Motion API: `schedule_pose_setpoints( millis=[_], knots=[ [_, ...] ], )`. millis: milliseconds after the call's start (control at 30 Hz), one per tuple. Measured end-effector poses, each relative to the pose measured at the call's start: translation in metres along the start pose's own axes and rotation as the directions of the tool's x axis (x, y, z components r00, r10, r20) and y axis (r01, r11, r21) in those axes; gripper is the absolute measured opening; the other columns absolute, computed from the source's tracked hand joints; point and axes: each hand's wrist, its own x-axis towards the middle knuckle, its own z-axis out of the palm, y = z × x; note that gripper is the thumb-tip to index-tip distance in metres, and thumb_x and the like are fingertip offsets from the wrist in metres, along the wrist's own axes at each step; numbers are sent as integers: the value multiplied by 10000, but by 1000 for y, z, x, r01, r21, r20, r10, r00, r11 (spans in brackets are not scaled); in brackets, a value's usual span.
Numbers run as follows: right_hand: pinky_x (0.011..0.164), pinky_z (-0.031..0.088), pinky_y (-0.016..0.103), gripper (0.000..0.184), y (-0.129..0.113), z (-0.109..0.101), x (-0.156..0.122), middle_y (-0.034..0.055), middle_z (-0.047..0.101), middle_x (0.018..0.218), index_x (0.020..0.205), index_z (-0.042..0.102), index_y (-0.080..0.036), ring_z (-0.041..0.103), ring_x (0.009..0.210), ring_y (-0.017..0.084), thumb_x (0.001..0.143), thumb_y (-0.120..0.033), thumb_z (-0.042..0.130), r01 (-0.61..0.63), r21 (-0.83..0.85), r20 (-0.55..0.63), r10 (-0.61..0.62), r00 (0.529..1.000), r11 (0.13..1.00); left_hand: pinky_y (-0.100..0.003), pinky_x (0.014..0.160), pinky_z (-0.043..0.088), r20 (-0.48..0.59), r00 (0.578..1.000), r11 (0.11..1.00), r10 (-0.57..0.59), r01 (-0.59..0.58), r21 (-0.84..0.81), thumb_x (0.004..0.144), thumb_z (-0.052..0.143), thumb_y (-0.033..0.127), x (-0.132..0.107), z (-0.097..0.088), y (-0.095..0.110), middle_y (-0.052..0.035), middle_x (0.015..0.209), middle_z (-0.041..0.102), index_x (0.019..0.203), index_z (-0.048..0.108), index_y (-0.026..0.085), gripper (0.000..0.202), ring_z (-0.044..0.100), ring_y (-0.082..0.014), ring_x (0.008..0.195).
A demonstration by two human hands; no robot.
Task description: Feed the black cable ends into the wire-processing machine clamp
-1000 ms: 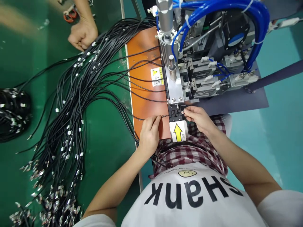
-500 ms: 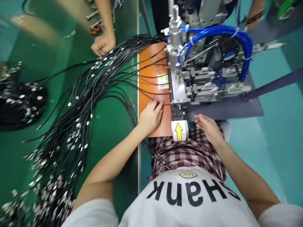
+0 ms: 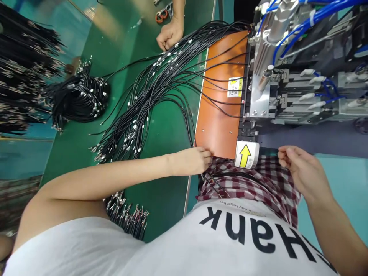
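My left hand (image 3: 195, 161) is closed at the near end of an orange plate (image 3: 220, 122), with its fingers curled round black cables (image 3: 185, 111) that run over the green table's edge. Their loose ends (image 3: 214, 184) hang down onto my lap from under the hand. My right hand (image 3: 301, 166) is to the right of the machine's near end, thumb and fingertips pressed together; anything between them is too small to make out. Between both hands a white label with a yellow arrow (image 3: 246, 154) marks the machine's near end. Several cables cross the plate into a slotted rail (image 3: 245, 92).
A machine with metal cylinders (image 3: 261, 65) and blue air hoses (image 3: 322, 17) stands at the right. Cable bundles (image 3: 80, 96) lie on the green table (image 3: 163, 134). Another person's hand (image 3: 171, 35) rests at the far side, near orange-handled scissors (image 3: 161, 16).
My left hand has moved off the middle of the plate, back to its near edge and the hanging cables. My right hand's fingers have come together. The view has swung left.
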Motion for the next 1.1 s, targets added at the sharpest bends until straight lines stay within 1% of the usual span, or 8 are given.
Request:
schedule_pose_setpoints(
  millis=[367, 567, 633, 733, 833, 933, 1033, 1100],
  knots=[
    [605, 451, 370, 246, -10, 6, -10, 106, 654, 848, 920, 758, -280, 544, 652, 196, 866, -514, 704, 54, -154, 71, -44, 997, 987, -352, 812, 447, 55, 987, 975, -153, 160, -153, 901, 558, 63, -20, -10, -22, -87, 907, 671, 810, 648, 213, 197, 596, -228, 901],
    [707, 492, 344, 250, -15, 22, -20, 51, 659, 780, 1018, 709, -262, 604, 701, 190, 933, -483, 628, 161, -290, 171, -115, 979, 943, -335, 891, 459, -78, 963, 907, -258, 214, -362, 999, 460, 185, -4, -45, -42, -72, 999, 679, 1055, 584, 200, 138, 627, -201, 953],
    [696, 497, 326, 231, -20, 32, -22, 46, 700, 907, 1123, 666, -267, 618, 701, 169, 949, -409, 614, 265, -299, 249, -193, 949, 917, -344, 873, 467, -183, 922, 893, -342, 259, -369, 1003, 442, 219, 14, -47, -43, -80, 1002, 674, 1060, 549, 187, 126, 637, -209, 940],
    [733, 505, 325, 252, -27, 46, -18, 72, 702, 1159, 1181, 638, -268, 661, 830, 183, 930, -272, 617, 480, -342, 386, -345, 856, 808, -319, 690, 455, -253, 856, 871, -451, 361, -332, 1006, 418, 261, 42, -33, -41, -55, 853, 658, 991, 514, 182, 125, 616, -194, 720],
    [771, 513, 334, 323, -31, 52, -12, 71, 697, 1211, 1218, 613, -277, 681, 900, 197, 901, -221, 642, 539, -320, 480, -357, 801, 779, -280, 557, 375, -110, 850, 801, -516, 433, -412, 1019, 402, 268, 50, -16, -37, 9, 716, 599, 972, 481, 203, 113, 547, -164, 572],
    [739, 517, 329, 589, -31, 56, -10, 55, 716, 1148, 1411, 476, -296, 688, 844, 188, 874, -264, 715, 458, -214, 476, -318, 820, 863, -268, 566, 358, 75, 871, 754, -485, 460, -469, 1019, 412, 240, 36, -14, -31, 24, 717, 575, 948, 472, 217, 95, 543, -155, 590],
    [739, 525, 328, 302, -29, 61, -15, 45, 737, 1033, 1247, 634, -285, 686, 836, 189, 946, -310, 639, 468, -177, 441, -355, 824, 866, -270, 617, 384, 98, 847, 702, -522, 492, -515, 1026, 406, 240, 22, -20, -23, 4, 763, 568, 910, 492, 210, 146, 549, -153, 642],
    [789, 530, 341, 148, -30, 63, -22, 38, 757, 966, 1020, 738, -283, 696, 853, 197, 969, -311, 601, 587, -210, 587, -380, 715, 782, -273, 657, 412, 12, 800, 649, -600, 495, -578, 1036, 394, 248, 24, -22, -18, -13, 797, 572, 941, 523, 200, 167, 561, -156, 691]
  ],
)
